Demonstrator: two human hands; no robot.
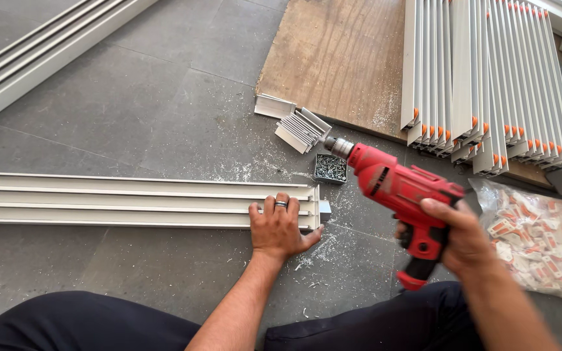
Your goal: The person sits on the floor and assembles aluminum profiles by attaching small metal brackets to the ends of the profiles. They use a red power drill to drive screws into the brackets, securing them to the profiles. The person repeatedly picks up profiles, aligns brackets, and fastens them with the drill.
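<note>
Fingers (283, 209) press the rail's (131, 198) end; right hand (464, 242) grips drill (395, 195).

One view only, worn on the person's head, looking steeply down and forward at the grey floor (131, 97). It sits close: the person's own knees fill the bottom edge, forearms reach up from below, and the frame ends at nearby stacked profiles (489, 78).

The plastic-bodied power drill (401, 195) was red with black vents; beside it, the long aluminium track profile (131, 200) was pale grey-white, the stacked white slats (482, 78) orange-tipped, the tiled floor (131, 104) dark grey.
</note>
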